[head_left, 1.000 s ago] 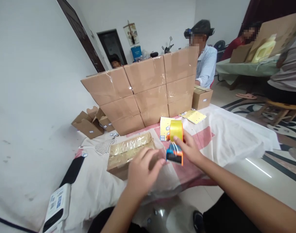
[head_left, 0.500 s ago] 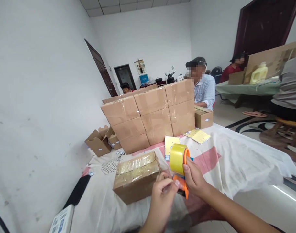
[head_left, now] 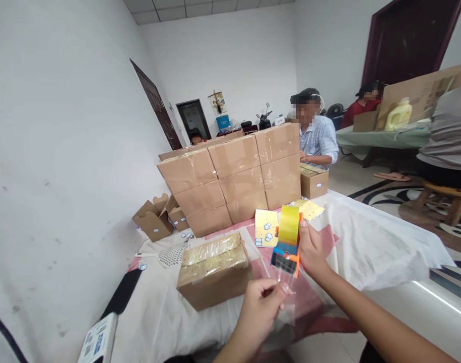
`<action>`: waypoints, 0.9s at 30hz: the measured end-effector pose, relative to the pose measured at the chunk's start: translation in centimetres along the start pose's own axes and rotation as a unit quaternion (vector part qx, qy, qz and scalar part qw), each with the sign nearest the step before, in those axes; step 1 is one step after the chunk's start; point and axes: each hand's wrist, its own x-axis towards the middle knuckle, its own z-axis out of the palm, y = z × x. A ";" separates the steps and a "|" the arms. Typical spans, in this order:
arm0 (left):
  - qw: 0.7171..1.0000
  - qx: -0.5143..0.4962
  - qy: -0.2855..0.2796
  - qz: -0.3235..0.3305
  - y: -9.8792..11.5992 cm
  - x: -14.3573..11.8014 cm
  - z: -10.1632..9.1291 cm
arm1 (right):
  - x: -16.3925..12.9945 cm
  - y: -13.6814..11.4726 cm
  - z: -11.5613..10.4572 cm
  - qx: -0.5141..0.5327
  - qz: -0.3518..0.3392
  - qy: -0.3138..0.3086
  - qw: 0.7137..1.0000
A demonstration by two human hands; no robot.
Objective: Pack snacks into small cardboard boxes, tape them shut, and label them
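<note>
My right hand [head_left: 312,252] grips a tape dispenser [head_left: 286,259] by its orange side, raised over the table. A yellow-looking tape roll [head_left: 289,225] sits in its upper part, above a blue and black cutter end. From that end a strip of clear tape [head_left: 288,297] hangs down to my left hand [head_left: 263,302], whose thumb and fingers are pinched on it. Left of my hands a closed cardboard box [head_left: 215,272] rests on the cloth, with shiny tape across its top.
A wall of stacked cardboard boxes [head_left: 238,181] stands behind. Two open cartons [head_left: 154,224] are by the left wall. Yellow printed sheets [head_left: 266,229] lie beyond the dispenser. A co-worker [head_left: 317,136] sits behind a small box [head_left: 314,181]. A white device [head_left: 97,340] lies front left.
The dispenser has turned so its cutter end faces me. My left hand has moved slightly down and right, and a clear strip of tape now shows stretched between the hands.
</note>
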 end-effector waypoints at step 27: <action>0.993 0.101 0.014 0.067 0.0 -1.4 -0.3 | -3.0 0.4 0.9 0.076 0.287 -0.004 0.955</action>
